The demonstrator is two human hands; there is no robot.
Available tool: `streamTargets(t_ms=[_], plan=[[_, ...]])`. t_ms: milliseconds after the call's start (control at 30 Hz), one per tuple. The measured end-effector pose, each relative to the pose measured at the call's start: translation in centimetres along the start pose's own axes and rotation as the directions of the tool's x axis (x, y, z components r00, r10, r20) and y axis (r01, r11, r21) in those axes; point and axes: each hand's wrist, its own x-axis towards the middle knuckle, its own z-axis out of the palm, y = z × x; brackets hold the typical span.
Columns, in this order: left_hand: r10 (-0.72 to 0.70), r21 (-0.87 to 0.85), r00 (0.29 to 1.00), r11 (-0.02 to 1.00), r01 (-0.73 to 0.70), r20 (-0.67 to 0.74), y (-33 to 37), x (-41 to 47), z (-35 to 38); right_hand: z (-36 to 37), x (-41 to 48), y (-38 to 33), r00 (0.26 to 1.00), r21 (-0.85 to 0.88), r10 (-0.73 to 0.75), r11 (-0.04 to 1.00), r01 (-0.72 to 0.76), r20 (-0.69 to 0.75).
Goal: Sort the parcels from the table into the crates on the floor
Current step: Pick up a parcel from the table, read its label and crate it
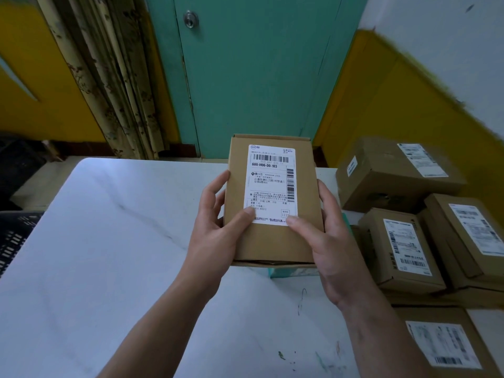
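A flat brown cardboard parcel (272,236) with a white printed shipping label (271,184) is held up above the white marble-patterned table (95,241). The left hand (215,230) grips its left edge, thumb on the label; the right hand (330,241) grips the right edge likewise. More brown labelled cardboard boxes (403,249) are stacked at the table's right, and a dark plastic crate (13,236) stands at the left.

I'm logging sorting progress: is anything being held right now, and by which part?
A labelled cardboard parcel, held over the table. The left grip takes its left long edge, the right grip its right long edge, thumbs on the top face.
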Motion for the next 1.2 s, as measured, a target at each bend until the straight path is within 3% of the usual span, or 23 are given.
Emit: streamTargets(t_ms=[200,533,1000,1200], plan=[[-0.007,0.055,0.998,0.998,0.003,0.065,-0.3,-0.1,-0.3,0.1,0.1,0.1,1.0,0.0,-0.002,1.0,0.002,0.005],[-0.001,0.029,1.0,1.0,0.002,-0.015,-0.8,-0.4,-0.4,0.2,0.4,0.0,1.0,0.008,0.009,1.0,-0.009,0.022],[-0.201,0.072,0.98,0.977,0.201,-0.003,0.0,-0.2,-3.5,3.6,-0.8,1.1,0.996,0.064,0.076,0.995,-0.073,-0.039],[-0.206,0.126,0.978,0.971,0.202,0.025,-0.4,-0.7,-5.9,6.3,-2.6,2.5,0.988,0.1,0.095,0.992,-0.083,-0.125]])
